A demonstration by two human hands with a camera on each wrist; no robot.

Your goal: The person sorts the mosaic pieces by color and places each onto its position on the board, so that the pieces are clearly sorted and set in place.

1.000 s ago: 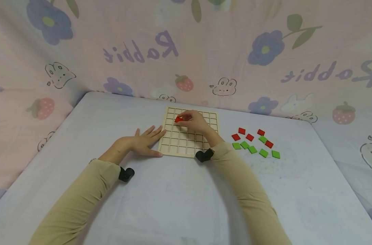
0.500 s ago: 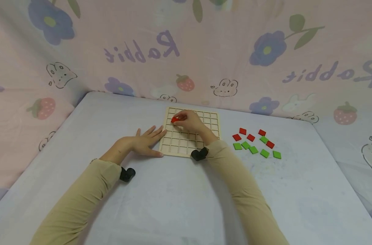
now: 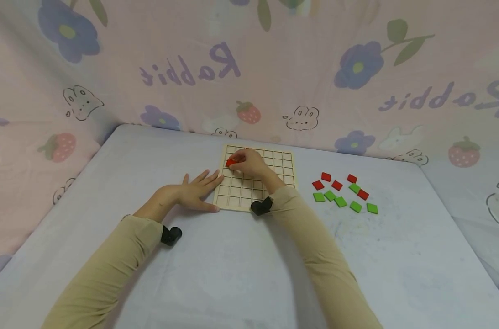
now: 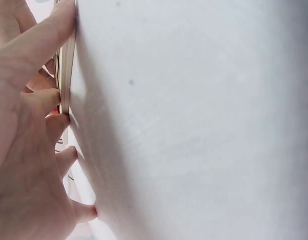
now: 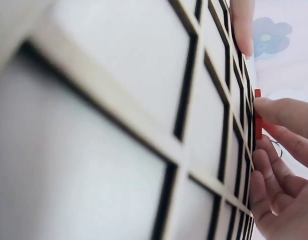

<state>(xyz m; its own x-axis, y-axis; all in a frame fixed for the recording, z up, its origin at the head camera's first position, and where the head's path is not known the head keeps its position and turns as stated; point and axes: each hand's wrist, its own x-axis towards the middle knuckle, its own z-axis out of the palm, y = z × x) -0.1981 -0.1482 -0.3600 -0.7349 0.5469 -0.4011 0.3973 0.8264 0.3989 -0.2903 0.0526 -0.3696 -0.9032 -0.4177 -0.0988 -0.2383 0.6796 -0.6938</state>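
On the right wrist feed I see the pale grid board point(image 5: 181, 156) filling most of the view, nearest corner blurred. Right hand point(image 5: 291, 195) pinches a red tile point(image 5: 259, 128), edge-on; board contact unclear. Above: left hand point(image 5: 242, 25), blue flower point(image 5: 271, 37).

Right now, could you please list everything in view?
grid board: one, pale wood, on the table
held tile: one, red, at the board's far-left part
loose red tiles: five, red, right of the board
green tiles: six, green, right of the board
table: one, white, under the board
backdrop: one, patterned pink, behind table
wrist cameras: two, black, at cuffs
sleeves: two, beige, on arms
left hand: one, bare, touching board's left edge
right hand: one, bare, pinching held tile
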